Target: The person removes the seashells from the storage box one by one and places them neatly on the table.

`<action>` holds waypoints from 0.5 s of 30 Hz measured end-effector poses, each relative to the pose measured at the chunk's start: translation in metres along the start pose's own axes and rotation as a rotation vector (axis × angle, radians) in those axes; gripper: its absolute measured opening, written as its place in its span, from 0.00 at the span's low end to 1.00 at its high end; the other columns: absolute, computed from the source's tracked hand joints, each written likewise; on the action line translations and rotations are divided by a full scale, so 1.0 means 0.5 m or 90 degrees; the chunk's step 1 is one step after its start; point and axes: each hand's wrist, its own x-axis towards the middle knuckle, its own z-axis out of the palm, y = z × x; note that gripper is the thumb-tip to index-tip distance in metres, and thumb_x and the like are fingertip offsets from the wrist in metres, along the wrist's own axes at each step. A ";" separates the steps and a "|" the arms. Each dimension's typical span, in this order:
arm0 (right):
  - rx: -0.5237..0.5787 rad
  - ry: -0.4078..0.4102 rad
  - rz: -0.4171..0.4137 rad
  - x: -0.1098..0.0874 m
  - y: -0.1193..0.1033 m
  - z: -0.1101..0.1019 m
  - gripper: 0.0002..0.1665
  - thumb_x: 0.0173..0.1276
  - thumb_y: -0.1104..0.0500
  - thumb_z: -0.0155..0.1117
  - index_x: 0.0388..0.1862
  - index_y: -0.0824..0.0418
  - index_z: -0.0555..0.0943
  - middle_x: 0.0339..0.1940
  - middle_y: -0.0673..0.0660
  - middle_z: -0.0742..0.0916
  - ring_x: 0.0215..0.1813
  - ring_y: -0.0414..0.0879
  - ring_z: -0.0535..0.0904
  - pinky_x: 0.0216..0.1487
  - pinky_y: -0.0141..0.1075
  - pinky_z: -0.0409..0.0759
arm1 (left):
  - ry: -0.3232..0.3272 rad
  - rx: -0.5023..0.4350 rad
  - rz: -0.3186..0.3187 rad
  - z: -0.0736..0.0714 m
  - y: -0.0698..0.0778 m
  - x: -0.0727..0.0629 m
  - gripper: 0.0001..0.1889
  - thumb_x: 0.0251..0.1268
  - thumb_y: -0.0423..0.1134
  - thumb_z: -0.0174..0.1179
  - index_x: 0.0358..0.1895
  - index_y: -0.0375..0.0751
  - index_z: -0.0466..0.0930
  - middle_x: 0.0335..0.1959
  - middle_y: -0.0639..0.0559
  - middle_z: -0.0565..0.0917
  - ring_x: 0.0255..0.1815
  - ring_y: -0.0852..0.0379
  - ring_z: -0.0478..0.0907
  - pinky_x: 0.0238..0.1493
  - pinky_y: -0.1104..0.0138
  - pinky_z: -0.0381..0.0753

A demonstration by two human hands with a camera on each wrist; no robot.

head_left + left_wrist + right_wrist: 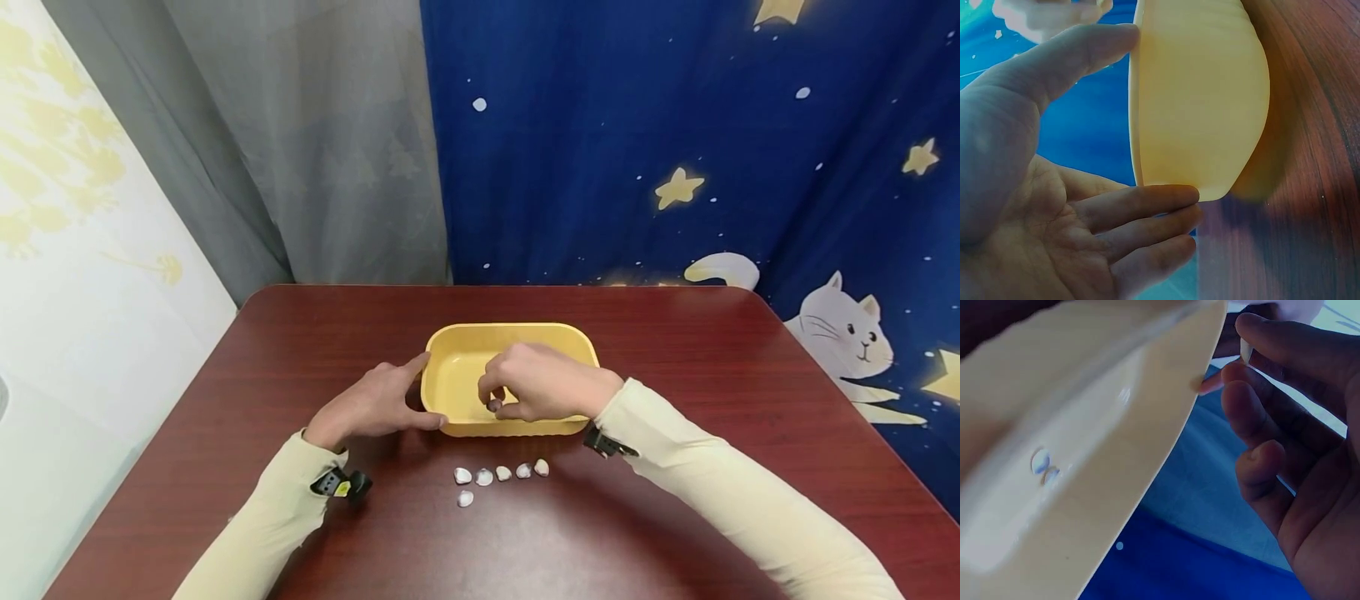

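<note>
A yellow plastic basin [457,379] stands on the table. My right hand [549,382] is over it, pinching a small seashell [1246,351] between thumb and fingertips. At the basin's left end is my left hand [375,402], its thumb and fingers fairly straight and touching the rim and outer wall, as the left wrist view shows. Two shells [1040,460] lie on the basin's floor in the right wrist view. In front of the basin, several pale seashells [503,472] form a row, with a single shell [465,498] below the row's left end.
The reddish-brown table [337,325] has rounded far corners. Behind it hang a grey curtain [352,150] and a blue curtain [555,167] with stars and a white cat. A white wall [90,275] is on the left.
</note>
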 end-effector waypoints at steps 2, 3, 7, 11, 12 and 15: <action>0.002 0.005 -0.001 -0.010 -0.010 0.004 0.06 0.59 0.58 0.74 0.29 0.47 0.85 0.27 0.43 0.85 0.33 0.34 0.78 0.35 0.28 0.77 | 0.000 0.002 0.000 0.000 0.000 0.000 0.55 0.51 0.65 0.70 0.78 0.37 0.58 0.53 0.43 0.84 0.48 0.52 0.79 0.55 0.53 0.80; 0.001 0.009 -0.001 -0.015 -0.015 0.006 0.06 0.60 0.57 0.75 0.29 0.47 0.84 0.28 0.42 0.85 0.33 0.34 0.78 0.35 0.29 0.78 | 0.001 0.003 0.002 -0.001 0.000 0.000 0.55 0.52 0.65 0.70 0.77 0.37 0.58 0.53 0.43 0.84 0.47 0.52 0.79 0.55 0.54 0.80; -0.003 0.026 -0.011 -0.029 -0.032 0.016 0.06 0.60 0.57 0.75 0.31 0.47 0.84 0.29 0.43 0.85 0.33 0.35 0.80 0.36 0.30 0.79 | 0.007 0.009 0.009 -0.003 0.000 0.001 0.54 0.51 0.65 0.70 0.77 0.38 0.59 0.49 0.44 0.85 0.44 0.53 0.79 0.51 0.55 0.80; -0.013 0.036 -0.025 -0.037 -0.046 0.031 0.06 0.59 0.57 0.75 0.31 0.47 0.84 0.28 0.43 0.84 0.30 0.33 0.78 0.34 0.28 0.77 | 0.008 0.008 0.008 -0.002 -0.002 -0.001 0.54 0.51 0.65 0.70 0.77 0.38 0.59 0.47 0.44 0.85 0.42 0.54 0.78 0.50 0.56 0.80; -0.017 0.037 -0.028 -0.039 -0.049 0.035 0.06 0.59 0.56 0.75 0.31 0.47 0.84 0.27 0.43 0.84 0.29 0.32 0.77 0.33 0.27 0.76 | 0.008 0.007 0.010 -0.001 -0.002 -0.001 0.54 0.51 0.65 0.70 0.77 0.38 0.59 0.48 0.44 0.85 0.42 0.54 0.78 0.50 0.56 0.80; -0.021 0.043 -0.034 -0.045 -0.057 0.048 0.08 0.57 0.56 0.76 0.28 0.46 0.83 0.26 0.43 0.82 0.27 0.32 0.76 0.31 0.26 0.76 | 0.009 0.001 0.015 0.000 -0.003 0.000 0.54 0.51 0.64 0.70 0.76 0.38 0.60 0.47 0.46 0.85 0.42 0.55 0.78 0.49 0.57 0.79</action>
